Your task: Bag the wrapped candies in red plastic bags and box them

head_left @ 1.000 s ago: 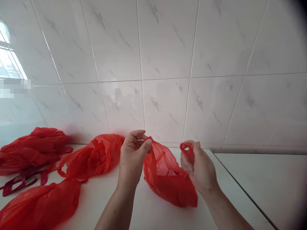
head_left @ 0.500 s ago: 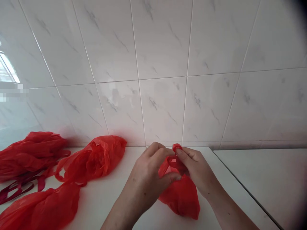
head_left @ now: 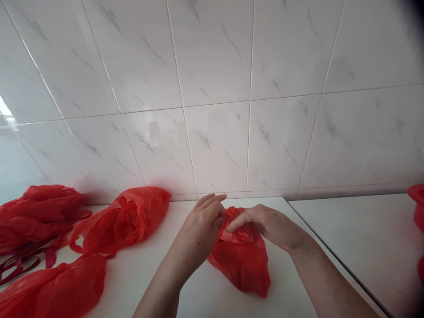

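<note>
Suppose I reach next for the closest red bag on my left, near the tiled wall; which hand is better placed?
Probably your left hand: it's nearer that red bag. Your right hand is farther off, at the right side of the bag you're handling, and would likely cross your left arm.

Seeing a plastic bag [head_left: 240,267] on the tabletop [head_left: 152,278], upper end between left hand [head_left: 202,232] and right hand [head_left: 271,225], before the tiled wall [head_left: 218,145]. Seeing a second bag [head_left: 149,216] to its left; farther left, a bag pile [head_left: 36,214]; in front of that, a third bag [head_left: 62,285]. Spotting cut-off objects [head_left: 419,207] far right, beyond the seam [head_left: 334,254].
</note>
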A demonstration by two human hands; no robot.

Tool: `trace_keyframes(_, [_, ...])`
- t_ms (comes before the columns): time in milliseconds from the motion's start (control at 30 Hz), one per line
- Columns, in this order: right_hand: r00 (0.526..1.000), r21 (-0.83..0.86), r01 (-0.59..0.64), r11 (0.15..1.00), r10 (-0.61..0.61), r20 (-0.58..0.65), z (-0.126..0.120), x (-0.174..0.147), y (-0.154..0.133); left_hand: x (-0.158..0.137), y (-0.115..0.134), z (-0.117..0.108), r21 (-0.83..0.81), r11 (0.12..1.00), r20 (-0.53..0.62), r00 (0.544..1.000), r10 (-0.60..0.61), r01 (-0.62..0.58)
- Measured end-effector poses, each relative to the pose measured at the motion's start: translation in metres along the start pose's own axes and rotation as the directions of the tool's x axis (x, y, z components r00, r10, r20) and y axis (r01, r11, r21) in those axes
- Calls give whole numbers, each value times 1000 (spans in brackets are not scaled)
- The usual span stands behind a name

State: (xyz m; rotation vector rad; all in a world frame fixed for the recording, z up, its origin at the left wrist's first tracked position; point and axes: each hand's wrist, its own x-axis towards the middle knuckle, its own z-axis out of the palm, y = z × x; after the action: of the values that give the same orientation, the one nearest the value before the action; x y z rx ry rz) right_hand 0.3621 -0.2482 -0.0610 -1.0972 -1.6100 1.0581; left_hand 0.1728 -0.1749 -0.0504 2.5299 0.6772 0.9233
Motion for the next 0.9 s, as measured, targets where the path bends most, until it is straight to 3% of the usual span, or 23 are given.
trace_keyframes(100, [996,-61,-52,997,48,-72,4,5,5,1,-11,7,-137,970,119,975,-186,202])
trace_keyframes(167, [967,-107,-91,990,62,-245,8,12,14,2,-18,12,-170,946,114,959,-260,276])
trace_keyframes(233, [890,-181,-134,974,37,-455,12,20,25,2,-22,14,-170,940,69,955,-288,296])
trace_keyframes(300, [817,-251,-194,948,14,-577,17,26,32,1,-23,14,-151,942,48,954,-297,301])
trace_keyframes(367, [808,-250,-214,944,27,-589,20,29,34,0,-22,12,-116,948,48,955,-293,297])
trace_keyframes(433, [843,-163,-172,972,60,-535,22,29,30,0,-20,11,-75,952,61,954,-294,298])
trace_keyframes(533, [911,127,-69,990,114,-396,20,26,21,-1,-20,9,-22,960,59,959,-276,278])
trace_keyframes(600, [927,281,-26,959,128,-352,16,26,22,-2,-21,7,-7,979,23,979,-201,202])
trace_keyframes(667, [881,216,-22,976,121,-457,8,28,30,-4,-22,2,-4,996,9,996,-94,94])
trace_keyframes(733, [770,-12,-117,993,83,-633,-3,31,48,-9,-23,-6,17,1000,47,999,-24,23])
trace_keyframes(800, [675,-175,-237,956,32,-737,-14,33,73,-14,-23,-16,71,997,138,990,-32,23])
trace_keyframes(900, [638,-206,-304,930,38,-769,-25,33,112,-23,-21,-29,161,983,272,953,-134,93])
